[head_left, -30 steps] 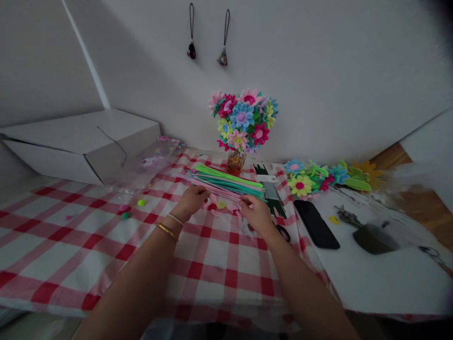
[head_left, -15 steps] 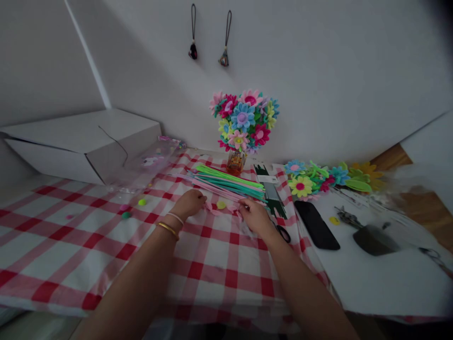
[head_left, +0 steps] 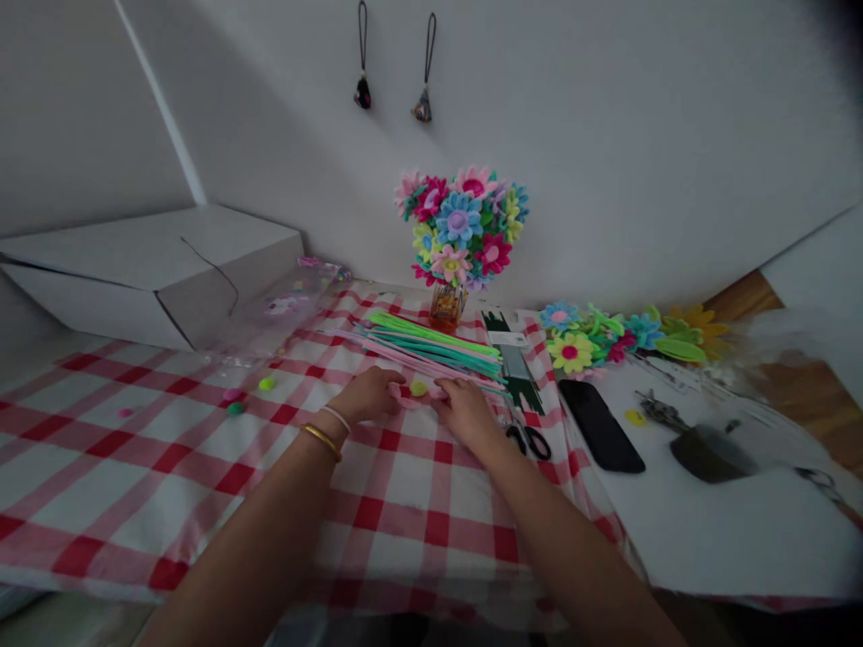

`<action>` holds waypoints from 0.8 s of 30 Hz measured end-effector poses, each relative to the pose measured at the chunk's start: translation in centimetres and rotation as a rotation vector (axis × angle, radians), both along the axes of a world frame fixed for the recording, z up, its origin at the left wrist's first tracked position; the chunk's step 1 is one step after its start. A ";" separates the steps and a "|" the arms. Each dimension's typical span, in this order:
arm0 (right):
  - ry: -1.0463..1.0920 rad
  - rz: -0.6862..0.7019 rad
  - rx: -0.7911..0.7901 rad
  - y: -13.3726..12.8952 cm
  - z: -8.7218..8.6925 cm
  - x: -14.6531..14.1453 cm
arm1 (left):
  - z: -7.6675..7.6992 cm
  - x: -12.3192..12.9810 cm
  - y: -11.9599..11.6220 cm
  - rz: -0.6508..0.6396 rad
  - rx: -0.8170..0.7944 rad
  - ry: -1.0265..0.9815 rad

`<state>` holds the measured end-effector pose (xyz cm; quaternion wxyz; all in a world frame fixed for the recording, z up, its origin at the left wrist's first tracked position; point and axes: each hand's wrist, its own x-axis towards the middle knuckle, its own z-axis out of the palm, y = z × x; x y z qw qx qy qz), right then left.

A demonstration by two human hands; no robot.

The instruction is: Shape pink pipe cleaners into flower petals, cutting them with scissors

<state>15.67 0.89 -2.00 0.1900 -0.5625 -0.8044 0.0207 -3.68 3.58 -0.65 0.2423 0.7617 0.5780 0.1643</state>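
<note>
Low over the checked cloth, my left hand [head_left: 370,394] has its fingers closed on the left side of a pink pipe-cleaner flower [head_left: 407,403]. My right hand [head_left: 467,410] pinches the flower's right side. A yellow pom-pom [head_left: 418,388] shows at the middle, between the two hands. Fingers cover much of the pink petals. Just beyond lies a bundle of pipe cleaners [head_left: 438,347] in green, teal and pink. Scissors [head_left: 529,438] with black handles rest to the right of my right hand.
A vase [head_left: 447,307] of fuzzy flowers [head_left: 462,225] stands at the back. On the left are a white box [head_left: 155,261], a clear bag [head_left: 276,310] and loose pom-poms [head_left: 235,409]. To the right are dark green stems [head_left: 522,377], a black phone [head_left: 600,426], more flowers [head_left: 573,352] and keys [head_left: 664,412].
My hands have come closer together around the pink flower, the right one shifting left. More of the scissors now shows. The view has shifted slightly.
</note>
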 end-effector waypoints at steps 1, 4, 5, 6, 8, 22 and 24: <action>-0.027 -0.008 -0.012 0.0 0.0 -0.1 | 0.1 0.3 -0.2 -0.015 0.001 0.045; -0.082 -0.020 -0.027 0.2 0.3 -0.2 | -0.1 1.3 -0.6 -0.027 0.060 0.144; -0.087 -0.021 -0.028 0.4 0.4 -0.1 | -0.2 1.6 -0.6 -0.032 0.089 0.163; -0.087 -0.019 -0.030 0.4 0.5 0.1 | -0.3 1.8 -0.6 -0.041 0.113 0.177; -0.081 -0.017 -0.045 0.5 1.0 0.8 | -0.6 2.0 -0.5 -0.065 0.143 0.189; 0.039 0.012 -0.216 0.0 2.0 2.1 | -0.4 1.3 -0.4 -0.151 0.093 0.116; 0.086 0.007 -0.226 0.4 2.2 1.5 | -0.3 1.5 -0.5 -0.142 0.068 0.111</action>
